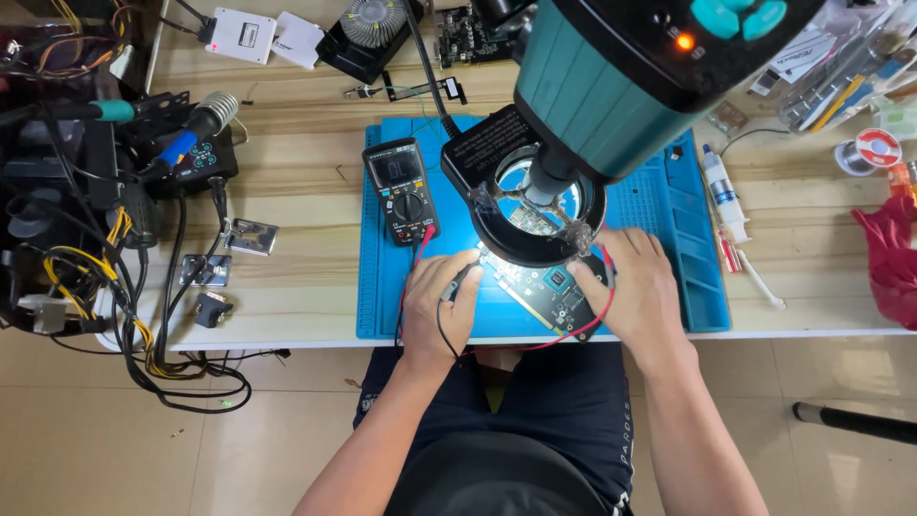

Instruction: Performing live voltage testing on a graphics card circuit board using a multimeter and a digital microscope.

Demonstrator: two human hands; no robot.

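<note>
A dark circuit board [554,291] lies on a blue work mat [669,205] under a teal microscope [611,76] with a black ring light [497,215]. My left hand [437,306] is closed around a black probe whose tip points at the board's left edge. My right hand [638,282] rests on the board's right side and holds a red probe lead [573,330], its tip hidden under the ring light. A black multimeter [401,186] sits on the mat's left part, with red and black leads running from it toward my hands.
A soldering station [186,143] with tangled cables sits at the left. Small metal parts [250,236] lie beside the mat. A syringe [723,196], a solder spool [874,148] and a red cloth [893,253] are at the right. The table's front edge runs below the mat.
</note>
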